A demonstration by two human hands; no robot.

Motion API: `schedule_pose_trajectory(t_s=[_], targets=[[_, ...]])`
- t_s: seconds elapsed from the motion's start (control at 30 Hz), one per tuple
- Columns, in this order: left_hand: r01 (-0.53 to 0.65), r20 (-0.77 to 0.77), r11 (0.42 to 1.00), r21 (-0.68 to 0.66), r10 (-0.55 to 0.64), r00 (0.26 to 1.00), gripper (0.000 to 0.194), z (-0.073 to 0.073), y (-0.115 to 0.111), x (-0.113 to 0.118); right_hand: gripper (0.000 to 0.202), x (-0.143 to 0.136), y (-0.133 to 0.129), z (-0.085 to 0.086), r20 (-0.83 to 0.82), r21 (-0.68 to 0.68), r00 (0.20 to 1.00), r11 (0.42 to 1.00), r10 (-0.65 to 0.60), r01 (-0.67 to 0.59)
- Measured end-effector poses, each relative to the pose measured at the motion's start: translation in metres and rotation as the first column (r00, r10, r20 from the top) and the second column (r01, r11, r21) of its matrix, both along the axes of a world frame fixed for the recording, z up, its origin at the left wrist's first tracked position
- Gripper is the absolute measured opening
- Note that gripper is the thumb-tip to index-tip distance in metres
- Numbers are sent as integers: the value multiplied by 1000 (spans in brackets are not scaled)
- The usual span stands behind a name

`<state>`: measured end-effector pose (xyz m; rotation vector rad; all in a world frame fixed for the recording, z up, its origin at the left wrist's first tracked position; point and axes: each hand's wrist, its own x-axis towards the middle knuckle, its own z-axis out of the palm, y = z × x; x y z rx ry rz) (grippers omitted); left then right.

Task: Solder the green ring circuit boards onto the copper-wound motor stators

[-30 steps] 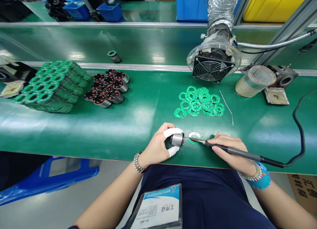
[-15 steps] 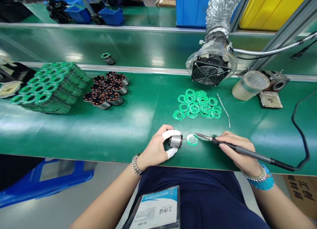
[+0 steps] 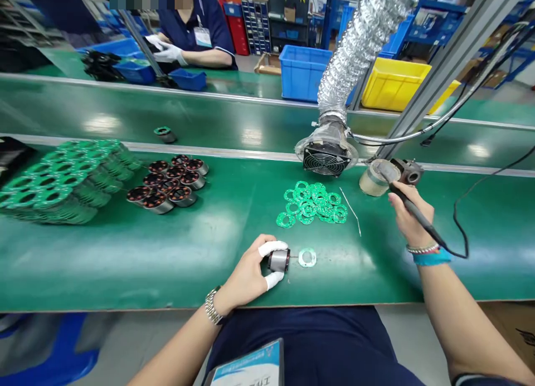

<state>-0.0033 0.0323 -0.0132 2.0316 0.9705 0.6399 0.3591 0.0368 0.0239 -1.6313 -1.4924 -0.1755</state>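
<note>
1. left hand near the front edge of the green bench; closed on a small motor stator, pinched between thumb and forefinger, both in white finger cots; stator lies on its side, resting on the bench surface
2. one loose green ring board flat on the bench just right of the stator; a thin lead seems to bridge the gap, too small to confirm; not touched by either hand
3. right hand raised and well off to the right rear, far from the stator; fingers wrapped around a soldering iron, grip closed; tip points up toward the tape roll and the grey holder beside it; contact with either not resolvable; black cord trails off the handle to the right
4. pile of green ring boards behind the stator, mid-bench; thin solder wire lying just right of the pile
5. extraction fan on a silver flex duct behind the pile
6. left side: cluster of wound stators; beside it, stacked assembled units with green boards; single unit alone on the rear belt
7. another person in white gloves at the far bench, next to blue bins
</note>
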Motion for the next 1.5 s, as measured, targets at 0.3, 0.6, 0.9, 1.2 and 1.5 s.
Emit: schedule_pose_trajectory(t_s=[0.3, 0.6, 0.9, 1.2, 1.5], targets=[[74, 160, 986, -149, -50, 986, 54, 0, -9, 16, 32, -108, -57, 6, -75, -271, 705, 666, 705, -695], [-1, 35, 994, -107, 4, 999, 51, 0, -12, 7, 30, -112, -56, 6, -127, -284, 697, 648, 706, -707], [-26, -148, 999, 21, 29, 989, 60, 3, -21, 2, 23, -146, -56, -16, -352, -188, 837, 845, 419, -501], [-138, -125, 985, 99, 150, 981, 48, -3, -25, 9, 40, -153, -56, -9, -892, 19, 274, 636, 359, -771], [-128, -137, 987, 97, 141, 981, 46, 1, -26, 10, 41, -148, -45, -18, -877, -16, 204, 399, 434, -917]])
